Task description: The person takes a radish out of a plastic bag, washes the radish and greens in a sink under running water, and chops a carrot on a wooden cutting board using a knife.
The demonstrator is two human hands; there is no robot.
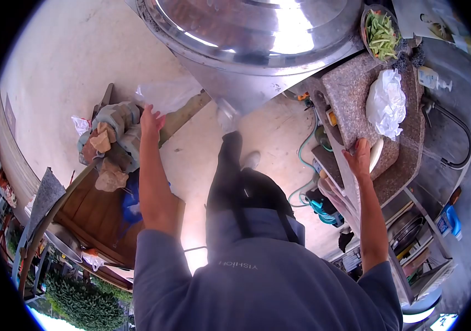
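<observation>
1. From my station I read the head view: grey short sleeves reach forward, one arm to each side.
2. Right hand (359, 158): resting at the inner edge of the speckled tabletop (346, 85), just beside a long pale item (376, 155). I cannot tell whether the fingers grip it or only touch the edge.
3. Left hand (152, 119): fingers loosely bent, clear plastic film (172, 95) at the fingertips, off the tabletop and over the floor (185, 160). Firmness of grip: cannot tell.
4. Left of that hand I log a heap of grey and brown pieces (115, 132), beyond the wooden furniture (89, 212).
5. White plastic bag (386, 103): crumpled, on the tabletop, beyond the pale item and toward the far end.
6. Bowl (363, 26) with cut green strips (382, 36): near the tabletop's far corner, close to the steel dome.
7. Pump bottle (433, 79): past the tabletop's outer edge.
8. Steel dome (219, 33): round, shiny, farthest ahead of me.
</observation>
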